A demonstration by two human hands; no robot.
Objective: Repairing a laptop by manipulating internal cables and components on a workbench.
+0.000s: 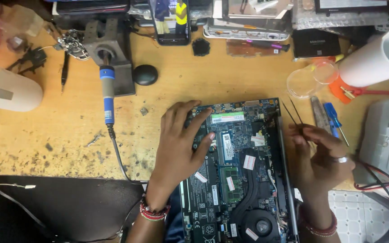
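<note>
An opened laptop (241, 180) lies bottom-up on the wooden bench, its blue circuit board, memory modules and fan exposed. My left hand (178, 146) rests flat on the board's upper left part, fingers spread, holding nothing. My right hand (323, 157), with a ring on one finger, hovers at the laptop's right edge and grips thin black tweezers (291, 112) whose tips point up and away from the board.
A blue-handled soldering iron (108, 96) sits in its stand at upper left, cable trailing down. A phone (171, 20) leans at the back. A blue screwdriver (334, 118), clear plastic cup (309, 78), white tube (377, 56) and grey device (386, 135) crowd the right side.
</note>
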